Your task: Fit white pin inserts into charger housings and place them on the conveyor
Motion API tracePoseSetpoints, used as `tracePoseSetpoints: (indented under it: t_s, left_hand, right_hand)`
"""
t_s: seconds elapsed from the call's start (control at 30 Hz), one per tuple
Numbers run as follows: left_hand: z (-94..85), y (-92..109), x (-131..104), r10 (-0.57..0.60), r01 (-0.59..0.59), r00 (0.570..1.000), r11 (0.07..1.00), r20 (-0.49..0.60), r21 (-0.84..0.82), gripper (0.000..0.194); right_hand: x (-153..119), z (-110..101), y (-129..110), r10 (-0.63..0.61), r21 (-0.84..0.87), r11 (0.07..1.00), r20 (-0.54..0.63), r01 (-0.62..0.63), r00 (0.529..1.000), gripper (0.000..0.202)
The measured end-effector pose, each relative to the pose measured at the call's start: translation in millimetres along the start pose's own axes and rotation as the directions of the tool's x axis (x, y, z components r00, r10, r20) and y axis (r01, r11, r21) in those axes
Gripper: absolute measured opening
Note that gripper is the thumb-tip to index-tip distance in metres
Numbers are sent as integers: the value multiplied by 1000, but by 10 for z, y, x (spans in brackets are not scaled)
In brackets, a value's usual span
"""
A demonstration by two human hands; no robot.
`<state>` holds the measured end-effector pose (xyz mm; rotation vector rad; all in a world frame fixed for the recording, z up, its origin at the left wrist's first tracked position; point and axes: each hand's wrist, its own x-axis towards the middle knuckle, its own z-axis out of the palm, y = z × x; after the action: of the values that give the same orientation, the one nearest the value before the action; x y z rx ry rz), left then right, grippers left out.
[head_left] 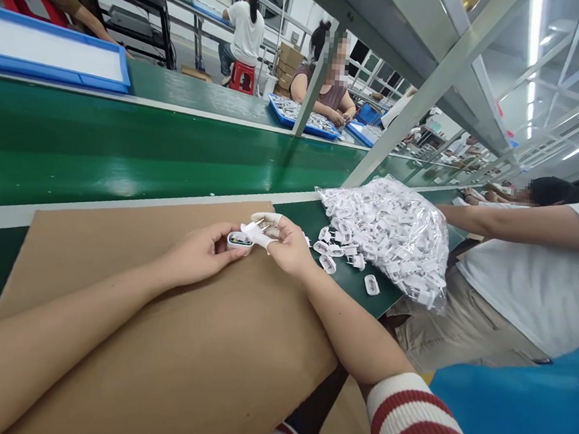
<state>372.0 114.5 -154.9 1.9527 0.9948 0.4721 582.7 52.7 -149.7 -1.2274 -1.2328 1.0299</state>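
A small white charger shell (240,242), its open side up with parts showing inside, is gripped between the fingers of the left hand (201,253) above the far edge of a sheet of brown cardboard (159,340). A white plug cover (254,231) is pinched at the shell's right end by the right hand (290,247), whose fingertips are wrapped in white finger covers (268,219). Both hands are closed on these pieces and are held close together. To the right of the cardboard, a clear bag of white plastic parts (393,235) is lying on the green table (354,282), with a few loose white parts (339,254) spilled between the bag and the cardboard. Beyond the cardboard, a green conveyor belt (124,150) is seen running across. A neighbouring person's arm (514,225) is stretched towards the bag from the right.
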Motion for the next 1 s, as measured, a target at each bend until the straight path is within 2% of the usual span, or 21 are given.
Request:
tracePoseSetpoints:
  t_s: [0.13,0.23,0.33,0.43,0.53,0.6,0.67,0.73,0.8,0.9,1.0]
  left_hand:
    - [31,36,-40,0,0,1000,999,-17,32,74]
    - [69,43,-48,37,-35,998,998,-44,50,71]
    - [90,16,-38,85,-77,994,991,-69,105,67]
    - [99,-4,-33,91,-82,993,990,-79,115,73]
    - [108,5,-40,61,-51,992,994,-106,95,73]
    - [111,13,-49,108,-81,977,986,-182,147,65]
    - [109,8,-58,238,-177,938,954,-253,240,56]
    - [102,-14,-66,373,-290,887,908,-271,302,56]
    - [95,-41,-73,464,-376,844,869,-268,322,62]
    - [91,-67,-83,534,-446,805,833,-260,328,67]
    - [91,-68,-88,568,-487,786,812,-243,322,66]
  right_hand:
    - [-17,19,-41,96,49,994,59,-99,994,48]
    - [-18,22,-80,109,93,989,69,-115,992,52]
    - [6,-12,-103,57,93,994,-32,-54,998,52]
    - [22,-67,-99,-6,58,998,-107,12,994,46]
    - [-9,-113,-78,-101,16,995,-83,103,991,34]
    - [-54,-129,-71,-225,-77,972,-33,222,974,24]
    - [-105,-125,-75,-395,-216,891,61,398,917,18]
    - [-147,-100,-86,-541,-315,750,213,582,813,13]
    - [-175,-61,-89,-607,-349,620,355,703,711,12]
    - [-197,-7,-70,-647,-371,490,452,789,614,17]
    - [-208,7,-38,-657,-407,407,492,818,572,20]
